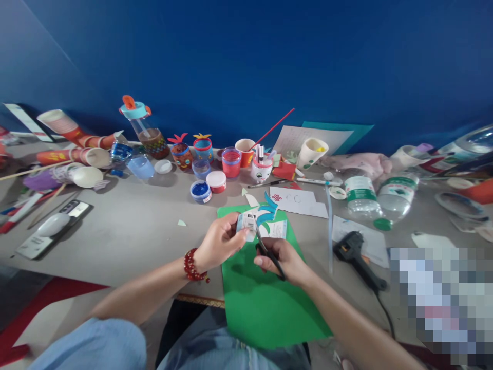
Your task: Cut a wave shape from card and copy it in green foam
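Printed piece (244, 223): pale, barcoded, over green sheet (265, 308). Left hand (221, 239): fingers pinched on piece, thumb covering part. Right hand (288, 261): fingers curled round dark scissors (265, 251). Beyond: blue leaves (267, 209), paint pot (201, 191). Rightward: glue gun (358, 261) on worktop (146, 216).

Grey counter (146, 221): green sheet (269, 303) under right hand (288, 261); phone (31, 246) well left of left hand (219, 240); blue paint jar (201, 191) beyond left hand; green-labelled bottles (360, 191) beyond right hand, rightward.
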A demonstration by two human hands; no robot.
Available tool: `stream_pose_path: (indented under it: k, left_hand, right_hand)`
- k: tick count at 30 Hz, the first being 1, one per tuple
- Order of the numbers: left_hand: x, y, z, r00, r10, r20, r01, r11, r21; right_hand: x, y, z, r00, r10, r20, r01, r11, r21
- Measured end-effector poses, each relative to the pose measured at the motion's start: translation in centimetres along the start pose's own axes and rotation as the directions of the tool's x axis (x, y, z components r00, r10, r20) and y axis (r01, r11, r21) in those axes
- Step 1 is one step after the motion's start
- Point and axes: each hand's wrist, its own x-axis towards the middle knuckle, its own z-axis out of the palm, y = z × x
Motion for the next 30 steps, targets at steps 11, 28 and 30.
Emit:
stream_pose_path:
  k: [11, 28, 30]
  left_hand:
    - [0.0, 0.2, -0.1, 1.000, -0.019, 0.010, 0.018, 0.998, 0.055]
    - [0.0, 0.0, -0.2, 0.999, -0.011, 0.031, 0.009, 0.999, 0.052]
    - [0.1, 0.0, -0.2, 0.999, -0.017, 0.033, 0.015, 0.999, 0.050]
  right_hand:
    - [0.1, 0.7, -0.1, 1.000, 0.010, -0.002, -0.010, 0.998, -0.061]
    - [0.2, 0.9, -0.1, 0.998, 0.000, -0.056, -0.005, 0.996, -0.092]
    - [0.2, 0.8, -0.1, 0.998, -0.001, -0.062, -0.005, 0.995, -0.102]
